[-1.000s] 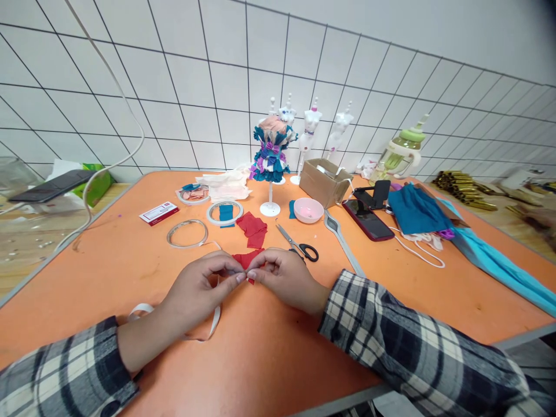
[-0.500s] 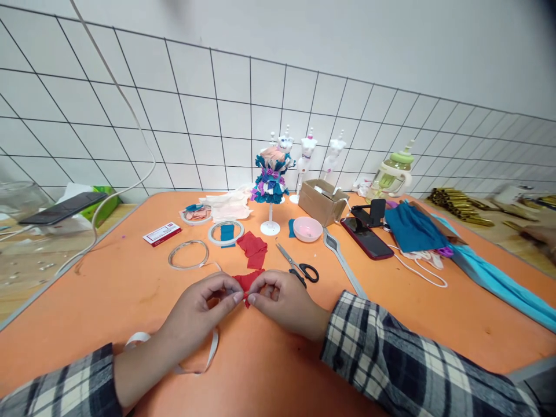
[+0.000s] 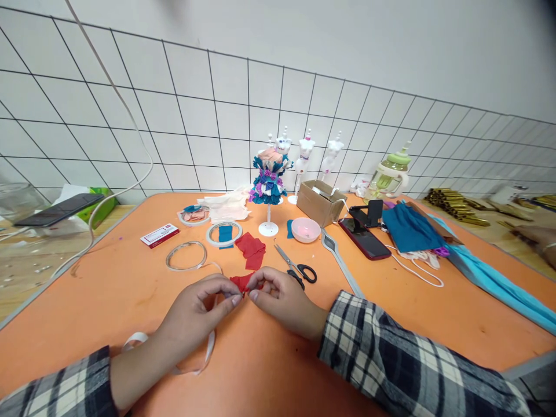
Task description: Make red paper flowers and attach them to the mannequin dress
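Fiddly pinching: left hand (image 3: 204, 303) and right hand (image 3: 282, 298) nearly closed, red fabric (image 3: 238, 282) at 12 o'clock, hold unclear; probably wants gentle fingertips.

Smooth orange tabletop (image 3: 174, 313), crinkled matt red paper (image 3: 252, 250), glossy pink plastic bowl (image 3: 306, 230), metal scissor blades (image 3: 284, 255).

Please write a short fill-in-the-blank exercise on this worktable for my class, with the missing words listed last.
The fingertips of the left hand and right hand are close together, beside thin material coloured ____.
The scissors have handles coloured ____.
The small round bowl is coloured ____.
The bottle has a lid coloured ____.
Missing words: red; black; pink; green.
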`<state>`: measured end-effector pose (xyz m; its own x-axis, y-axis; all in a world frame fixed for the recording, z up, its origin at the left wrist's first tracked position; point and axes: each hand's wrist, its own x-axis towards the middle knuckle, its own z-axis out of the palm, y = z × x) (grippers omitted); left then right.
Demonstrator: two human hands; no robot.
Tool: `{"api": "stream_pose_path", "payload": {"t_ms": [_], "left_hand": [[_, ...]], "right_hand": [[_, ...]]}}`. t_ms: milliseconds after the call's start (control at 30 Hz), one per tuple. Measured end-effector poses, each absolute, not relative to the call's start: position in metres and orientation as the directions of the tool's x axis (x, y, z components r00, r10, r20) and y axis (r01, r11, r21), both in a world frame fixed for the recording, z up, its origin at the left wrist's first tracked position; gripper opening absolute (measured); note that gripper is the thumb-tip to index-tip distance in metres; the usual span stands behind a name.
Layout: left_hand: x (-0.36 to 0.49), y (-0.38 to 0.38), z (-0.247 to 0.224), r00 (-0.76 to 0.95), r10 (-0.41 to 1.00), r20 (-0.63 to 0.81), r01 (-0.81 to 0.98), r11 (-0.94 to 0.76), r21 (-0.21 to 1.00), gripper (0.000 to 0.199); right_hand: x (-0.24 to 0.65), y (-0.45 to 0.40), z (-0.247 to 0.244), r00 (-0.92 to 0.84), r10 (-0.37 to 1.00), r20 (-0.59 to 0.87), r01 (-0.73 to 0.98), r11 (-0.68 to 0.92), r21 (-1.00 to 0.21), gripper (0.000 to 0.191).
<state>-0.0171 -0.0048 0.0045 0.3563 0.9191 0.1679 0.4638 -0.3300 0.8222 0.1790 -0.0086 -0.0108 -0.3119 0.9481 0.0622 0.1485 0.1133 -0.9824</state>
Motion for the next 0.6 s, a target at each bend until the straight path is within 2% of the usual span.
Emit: {"api": "stream_pose_path", "payload": {"t_ms": [100,200,333,433,533,600], "left_hand": [[-0.018,-0.005,0.005,0.379,0.912,0.16,0.492,-0.345,0.799,0.022],[-0.019,-0.005,0.003,0.402,0.904,0.145,0.495,-0.348,0.796,0.023],[-0.021,-0.005,-0.002,0.324,0.928,0.185,0.459,-0.325,0.827,0.023],[-0.021,-0.004,-0.006,0.263,0.948,0.18,0.445,-0.285,0.849,0.033],[-0.019,-0.004,-0.005,0.339,0.932,0.133,0.448,-0.283,0.848,0.027],[-0.017,-0.004,-0.002,0.383,0.911,0.154,0.449,-0.329,0.831,0.023]], "right_hand": [[0.178,-0.01,-0.012,-0.329,0.941,0.076,0.175,0.14,-0.975,0.019],[0.176,-0.009,-0.014,-0.321,0.946,0.032,0.175,0.092,-0.98,0.011],[0.176,-0.006,-0.013,-0.312,0.949,0.035,0.029,0.046,-0.999,0.006],[0.177,-0.006,-0.011,-0.33,0.944,0.026,-0.033,0.015,-0.999,0.008],[0.177,-0.007,-0.011,-0.359,0.933,0.03,-0.032,0.02,-0.999,0.009],[0.177,-0.007,-0.012,-0.376,0.926,0.037,-0.009,0.036,-0.999,0.01]]}}
